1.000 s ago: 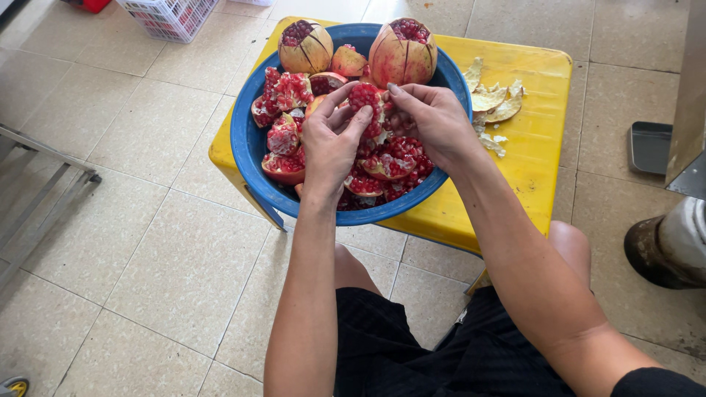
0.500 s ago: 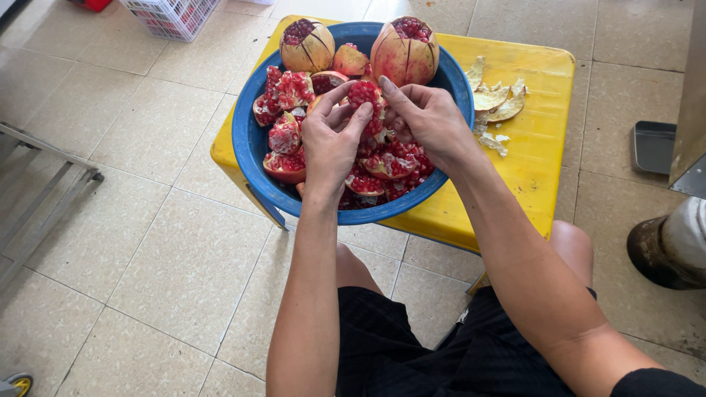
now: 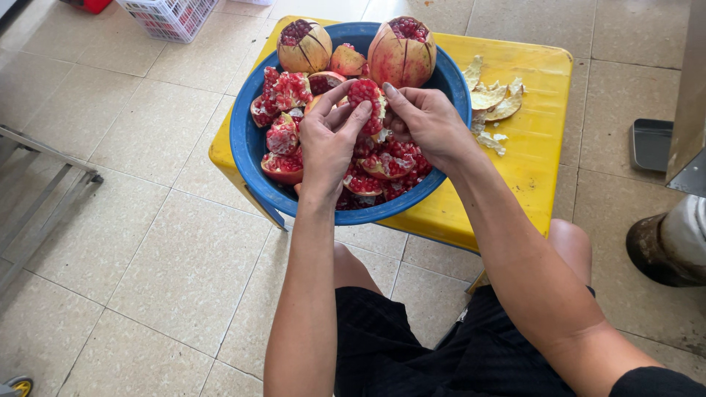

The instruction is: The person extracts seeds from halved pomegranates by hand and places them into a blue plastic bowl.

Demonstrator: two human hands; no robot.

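Left hand [image 3: 327, 143] & right hand [image 3: 426, 125] both pinch a red-seeded pomegranate chunk [image 3: 365, 95] over the round blue plastic bowl [image 3: 246, 147]; best pried apart gently, thumbs at the break, so seeds drop inside

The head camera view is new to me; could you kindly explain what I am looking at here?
The camera sits on a person's head and looks down at their own two bare hands. The left hand and right hand together hold a pomegranate piece full of red seeds over a blue basin. The basin holds more broken pieces and two cut-topped whole pomegranates, and rests on a low yellow table. Pale peel scraps lie beside it. The floor is tiled.
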